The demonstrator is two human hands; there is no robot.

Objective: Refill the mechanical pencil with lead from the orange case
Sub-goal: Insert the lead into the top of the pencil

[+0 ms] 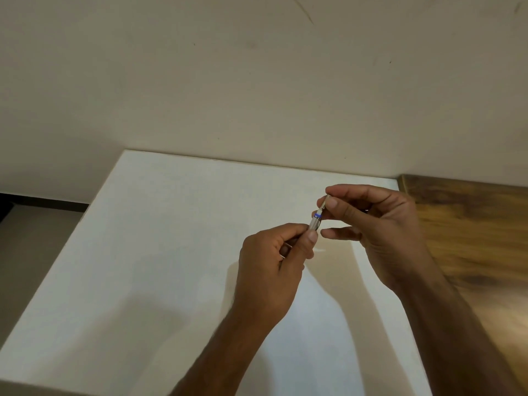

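Observation:
A slim silver mechanical pencil (315, 221) with a blue ring is held in the air above the white table (160, 252), tilted up to the right. My left hand (274, 264) grips its lower barrel between thumb and fingers. My right hand (380, 224) pinches the pencil's upper end between thumb and forefinger, the other fingers spread below. Most of the barrel is hidden inside my left fist. No orange case shows in the head view.
A beige wall (257, 81) rises right behind the table's far edge. A brown wooden surface (471, 232) adjoins the table on the right. To the left the table drops off to a lower grey floor (34, 252).

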